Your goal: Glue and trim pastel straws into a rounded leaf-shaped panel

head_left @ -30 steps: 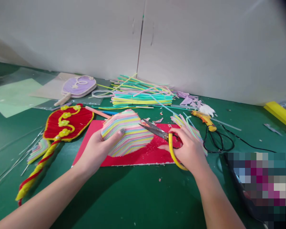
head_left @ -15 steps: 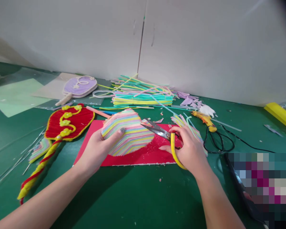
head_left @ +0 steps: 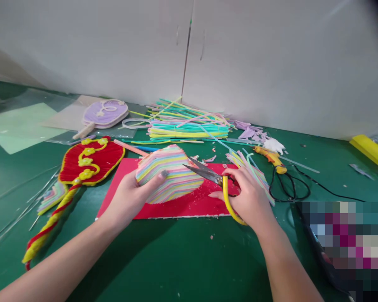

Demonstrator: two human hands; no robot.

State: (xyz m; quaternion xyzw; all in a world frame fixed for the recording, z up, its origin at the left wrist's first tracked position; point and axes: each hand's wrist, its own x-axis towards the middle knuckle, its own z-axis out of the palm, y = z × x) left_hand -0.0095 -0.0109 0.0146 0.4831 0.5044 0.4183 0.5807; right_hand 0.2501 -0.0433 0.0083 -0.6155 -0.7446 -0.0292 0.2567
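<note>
My left hand (head_left: 138, 191) grips a rounded panel of pastel-striped pipe cleaners (head_left: 173, 174) by its left side, the thumb lying across its face. In my right hand (head_left: 244, 191) is a pair of scissors (head_left: 208, 172) with yellow-coated handles. The blades are parted and point left, at the panel's upper right edge. Below both hands lies a red sheet (head_left: 119, 180) scattered with small trimmings. A red fan with yellow trim (head_left: 93, 161) and a twisted handle rests to the left of my left hand.
Behind the sheet is a heap of pastel pipe cleaners (head_left: 189, 130). A purple fan (head_left: 105, 114) lies at the back left. To the right are a yellow glue gun (head_left: 271, 158) with a black cord, cut pipe cleaners (head_left: 261, 176) and a dark device with a blurred screen (head_left: 343, 239).
My right hand and the scissors have shifted slightly left. The striped panel has tilted a little in my left hand, its lower edge slightly higher.
</note>
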